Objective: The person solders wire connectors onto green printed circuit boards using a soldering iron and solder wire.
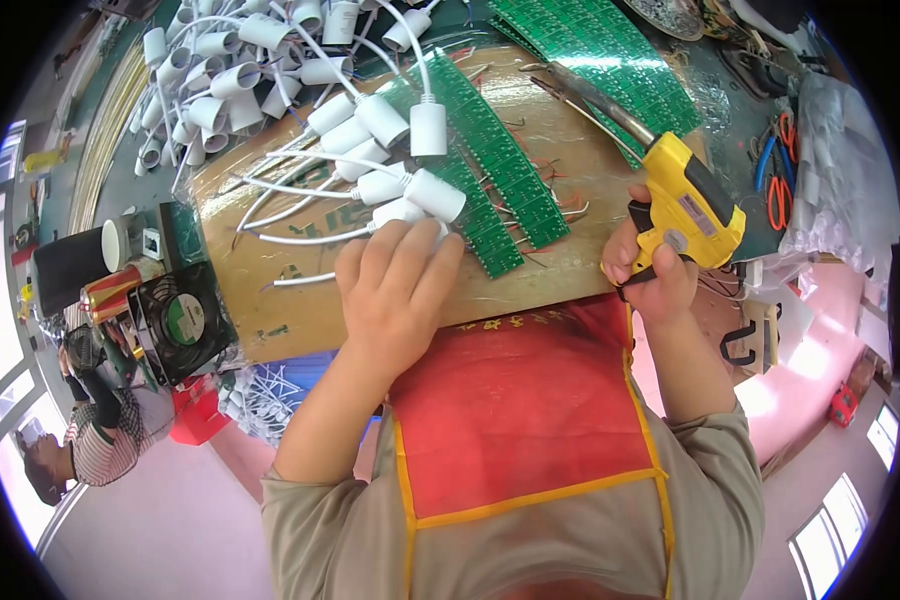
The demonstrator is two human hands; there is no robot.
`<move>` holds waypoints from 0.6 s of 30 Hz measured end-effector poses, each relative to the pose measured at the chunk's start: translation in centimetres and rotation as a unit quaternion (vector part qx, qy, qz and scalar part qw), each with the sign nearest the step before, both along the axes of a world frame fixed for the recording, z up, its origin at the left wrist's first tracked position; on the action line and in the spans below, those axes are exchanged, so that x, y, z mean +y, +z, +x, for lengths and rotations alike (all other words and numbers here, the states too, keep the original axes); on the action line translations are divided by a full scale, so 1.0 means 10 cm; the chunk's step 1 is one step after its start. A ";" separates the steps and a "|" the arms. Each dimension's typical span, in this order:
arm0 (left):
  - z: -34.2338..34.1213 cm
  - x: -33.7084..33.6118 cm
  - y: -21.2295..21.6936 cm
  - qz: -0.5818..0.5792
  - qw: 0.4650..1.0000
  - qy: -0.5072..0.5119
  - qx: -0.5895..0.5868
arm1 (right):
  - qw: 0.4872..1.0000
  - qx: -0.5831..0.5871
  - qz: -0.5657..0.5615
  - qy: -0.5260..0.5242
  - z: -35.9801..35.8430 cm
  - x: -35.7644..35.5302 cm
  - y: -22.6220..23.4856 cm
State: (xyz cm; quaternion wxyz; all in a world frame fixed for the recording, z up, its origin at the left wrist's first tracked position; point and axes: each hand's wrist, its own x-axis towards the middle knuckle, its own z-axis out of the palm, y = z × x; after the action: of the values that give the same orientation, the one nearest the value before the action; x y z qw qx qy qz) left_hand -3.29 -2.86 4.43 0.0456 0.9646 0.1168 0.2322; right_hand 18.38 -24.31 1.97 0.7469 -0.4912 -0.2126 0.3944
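My right hand (653, 270) is wrapped round the grip of a yellow soldering gun (690, 205). Its metal tip points up and left over the green circuit boards (490, 165), which lie in strips on a brown board. At the middle left, my left hand (398, 290) has its fingers bent over a white lamp holder (398, 211), hiding much of it. Several more white lamp holders with white cables, such as one upright holder (428, 128), lie in a row just beyond that hand. Thin red and white wires (562, 208) stick out around the circuit strips.
A heap of white lamp holders (238, 80) fills the far left. More green boards (610, 60) lie at the far right, near orange-handled pliers (778, 200) and plastic bags (840, 170). A black fan (180, 320) stands at the left. Another person (100, 440) is beyond it.
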 end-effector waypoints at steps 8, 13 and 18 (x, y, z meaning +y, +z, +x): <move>-0.04 0.21 0.10 -0.085 0.996 -0.026 -0.020 | 0.998 0.051 -0.011 -0.033 -0.01 -0.02 -0.02; -0.07 0.86 0.26 -0.021 0.980 0.153 -0.122 | 1.000 0.006 0.008 -0.028 -0.01 -0.01 -0.08; -0.05 1.58 0.33 -0.131 0.902 0.407 -0.055 | 0.999 0.006 0.035 -0.016 -0.01 -0.03 -0.13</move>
State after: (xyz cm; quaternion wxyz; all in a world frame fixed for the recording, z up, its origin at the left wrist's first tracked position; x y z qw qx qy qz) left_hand -3.76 12.93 7.73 0.0799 0.8038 0.5261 0.2659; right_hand 18.27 -24.56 0.72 0.7710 -0.4663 -0.2138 0.3773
